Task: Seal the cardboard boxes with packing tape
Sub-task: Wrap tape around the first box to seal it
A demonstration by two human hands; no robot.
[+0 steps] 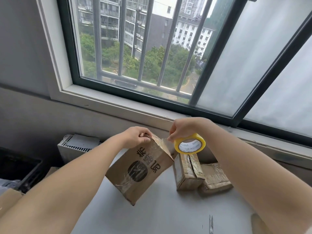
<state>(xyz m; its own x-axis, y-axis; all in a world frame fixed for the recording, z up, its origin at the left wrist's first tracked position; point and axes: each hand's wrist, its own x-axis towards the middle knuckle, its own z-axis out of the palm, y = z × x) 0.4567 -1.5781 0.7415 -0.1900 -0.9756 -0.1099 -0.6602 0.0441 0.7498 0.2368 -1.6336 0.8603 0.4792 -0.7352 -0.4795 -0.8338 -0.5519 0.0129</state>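
- We see the printed cardboard box (140, 169) tilted on one low corner on the white table (160, 215), with its black lettering facing us upside down.
- The left hand (138, 136) grips the top corner of this box, fingers curled over the edge and thumb on the near face.
- The right hand (181, 129) is just right of that top corner, fingers curled round the yellow tape roll (190, 144), which it holds from above.
- The roll hangs just beside the box's upper right edge; a short stretch of clear tape seems to run from it onto the box, where shiny tape already covers that side.
- Right of the printed box, close to it, a narrow taped box (187, 173) stands on the table, and a flatter taped box (215, 179) lies against its far side.
- Behind the printed box to the left we see a white slatted appliance (72, 147), and farther left a dark crate (18, 168).
- Above and behind the box is a barred window (135, 48) looking out on buildings and trees.
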